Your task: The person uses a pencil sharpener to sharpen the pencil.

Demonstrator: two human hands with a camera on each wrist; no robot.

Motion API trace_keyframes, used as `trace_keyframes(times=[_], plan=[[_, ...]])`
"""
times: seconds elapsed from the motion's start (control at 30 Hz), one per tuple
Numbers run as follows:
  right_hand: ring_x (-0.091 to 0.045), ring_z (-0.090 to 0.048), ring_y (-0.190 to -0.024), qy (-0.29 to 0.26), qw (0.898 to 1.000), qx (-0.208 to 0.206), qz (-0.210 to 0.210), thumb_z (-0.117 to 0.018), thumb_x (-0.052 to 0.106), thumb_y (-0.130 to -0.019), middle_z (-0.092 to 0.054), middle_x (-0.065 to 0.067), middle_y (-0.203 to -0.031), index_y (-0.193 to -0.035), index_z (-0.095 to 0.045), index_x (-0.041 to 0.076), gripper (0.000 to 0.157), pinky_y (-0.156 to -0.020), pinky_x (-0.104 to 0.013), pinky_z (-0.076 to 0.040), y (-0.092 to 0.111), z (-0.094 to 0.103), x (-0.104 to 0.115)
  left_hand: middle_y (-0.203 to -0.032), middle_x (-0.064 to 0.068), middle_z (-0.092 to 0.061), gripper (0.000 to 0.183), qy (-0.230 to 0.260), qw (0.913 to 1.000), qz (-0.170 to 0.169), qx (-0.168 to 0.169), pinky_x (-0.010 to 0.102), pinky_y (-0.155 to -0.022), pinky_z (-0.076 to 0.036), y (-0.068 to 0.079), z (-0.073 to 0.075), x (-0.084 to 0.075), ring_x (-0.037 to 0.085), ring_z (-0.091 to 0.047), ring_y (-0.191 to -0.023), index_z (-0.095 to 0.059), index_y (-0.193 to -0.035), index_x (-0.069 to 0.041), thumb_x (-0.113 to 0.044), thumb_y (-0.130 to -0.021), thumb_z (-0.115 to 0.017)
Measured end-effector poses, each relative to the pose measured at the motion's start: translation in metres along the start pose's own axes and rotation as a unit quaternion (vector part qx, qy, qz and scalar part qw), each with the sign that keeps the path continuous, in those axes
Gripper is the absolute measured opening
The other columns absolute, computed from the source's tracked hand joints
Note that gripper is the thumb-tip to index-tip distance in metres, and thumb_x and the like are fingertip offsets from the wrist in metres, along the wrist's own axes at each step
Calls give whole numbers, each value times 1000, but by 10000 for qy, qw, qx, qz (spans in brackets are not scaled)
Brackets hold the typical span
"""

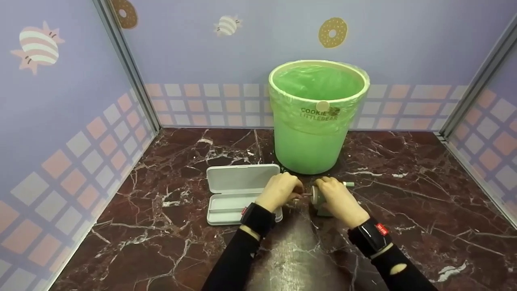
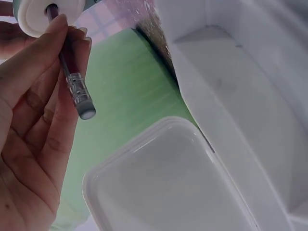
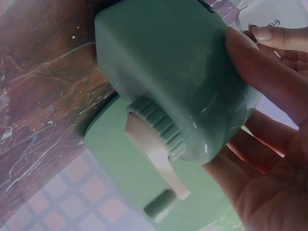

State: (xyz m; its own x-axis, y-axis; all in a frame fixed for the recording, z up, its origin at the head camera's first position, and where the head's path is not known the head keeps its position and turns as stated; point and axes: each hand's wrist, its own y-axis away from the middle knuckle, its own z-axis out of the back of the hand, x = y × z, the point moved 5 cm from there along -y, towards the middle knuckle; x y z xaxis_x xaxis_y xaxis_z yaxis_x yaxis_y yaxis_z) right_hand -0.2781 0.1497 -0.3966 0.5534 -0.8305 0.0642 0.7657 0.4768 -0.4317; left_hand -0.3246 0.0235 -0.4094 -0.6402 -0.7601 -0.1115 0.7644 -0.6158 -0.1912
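Observation:
My left hand (image 1: 281, 189) pinches a dark pencil (image 2: 67, 60) between thumb and fingers. The pencil's metal band and grey eraser stick out toward the left wrist camera. Its other end is in the hole of the white front of a green crank pencil sharpener (image 3: 163, 57), so the tip is hidden. My right hand (image 1: 337, 197) grips the sharpener's body, thumb on one side and fingers on the other. On the sharpener's back, the crank handle (image 3: 156, 154) has no hand on it. A white pencil case (image 1: 242, 179) lies with its lid up beside my left hand.
Behind the hands stands a tall green trash bin (image 1: 311, 145) lined with a clear bag. The dark red marble tabletop (image 1: 161, 242) spreads to both sides. Patterned panels (image 1: 181, 48) enclose it at the back, left and right.

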Motion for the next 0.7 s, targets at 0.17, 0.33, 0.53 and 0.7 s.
trace_keyframes(times=[0.17, 0.33, 0.53, 0.7], plan=[[-35, -63, -81, -39, 10000, 40, 4, -85, -8, -52, -65, -17, -88, -94, -62, -4, 48, -77, -46, -55, -3, 0, 0, -88, -2, -76, 13, 231, 9986, 481, 9, 31, -79, -56, 12, 10, 28, 18, -71, -82, -77, -88, -16, -23, -78, -80], [-35, -60, -76, 113, 9999, 37, -37, -83, -12, -50, -62, -16, -83, -88, -60, -3, 45, -75, -45, -54, 0, 2, -2, -87, 3, -76, 11, 725, 9947, 632, -364, 35, -81, -56, 35, 25, 59, 21, -71, -82, -76, -86, -11, -17, -77, -80], [-34, -60, -76, 24, 9999, 51, -118, -83, -13, -50, -63, -16, -83, -87, -60, -3, 45, -76, -46, -55, 1, 2, 0, -85, 5, -76, 12, 1044, 9921, 474, -500, 37, -80, -55, 50, 38, 71, 22, -71, -80, -76, -86, -9, -14, -76, -80], [-34, -60, -76, 12, 10000, 5, -63, -83, -12, -49, -63, -16, -82, -87, -61, -3, 45, -75, -46, -54, -3, 0, 5, -85, 7, -76, 12, 1152, 9909, 444, -529, 37, -79, -56, 55, 46, 74, 21, -72, -77, -76, -86, -8, -14, -76, -80]])
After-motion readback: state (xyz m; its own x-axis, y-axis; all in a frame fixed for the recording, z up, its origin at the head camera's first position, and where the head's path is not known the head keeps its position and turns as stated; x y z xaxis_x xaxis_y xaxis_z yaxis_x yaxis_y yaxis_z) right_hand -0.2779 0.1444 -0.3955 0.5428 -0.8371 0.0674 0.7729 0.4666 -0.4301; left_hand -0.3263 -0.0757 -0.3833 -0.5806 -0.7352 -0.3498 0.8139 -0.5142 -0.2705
